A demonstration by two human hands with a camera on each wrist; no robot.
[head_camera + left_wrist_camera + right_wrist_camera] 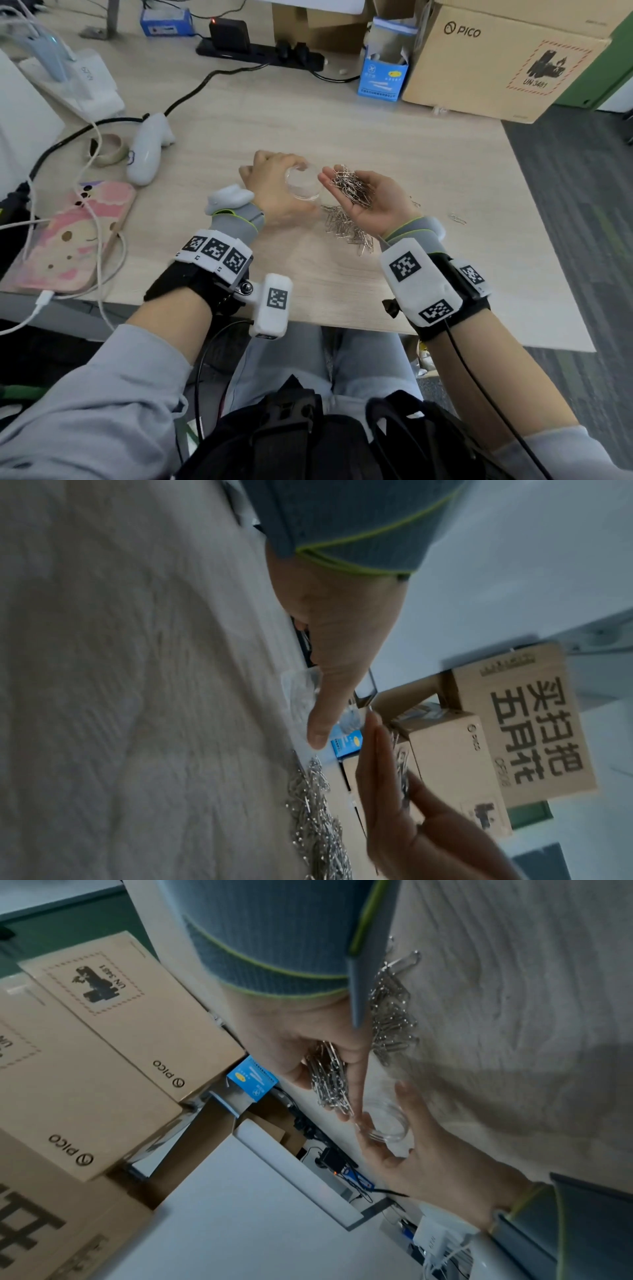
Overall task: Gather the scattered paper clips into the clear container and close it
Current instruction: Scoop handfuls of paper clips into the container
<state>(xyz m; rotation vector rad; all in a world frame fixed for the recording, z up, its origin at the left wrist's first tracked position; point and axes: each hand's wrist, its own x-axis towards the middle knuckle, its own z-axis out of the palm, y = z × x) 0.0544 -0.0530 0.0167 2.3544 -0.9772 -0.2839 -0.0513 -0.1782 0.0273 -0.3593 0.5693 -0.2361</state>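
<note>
My left hand (270, 186) grips the small clear container (303, 181) on the desk, with its mouth towards my right hand. My right hand (383, 209) is palm up and cupped around a handful of silver paper clips (352, 187), its fingertips at the container's rim. In the right wrist view the held clips (330, 1080) slope down towards the container (387, 1123). A loose pile of clips (346, 228) lies on the desk under my right hand and shows again in the left wrist view as the pile (315, 818). One stray clip (458, 218) lies to the right.
A pink phone (72, 236) with a white cable, a white controller (149, 149) and a tape roll (108, 150) lie at the left. A power strip (260, 51), a blue box (383, 78) and a PICO carton (496, 61) stand at the back. The desk's edge (342, 325) is near me.
</note>
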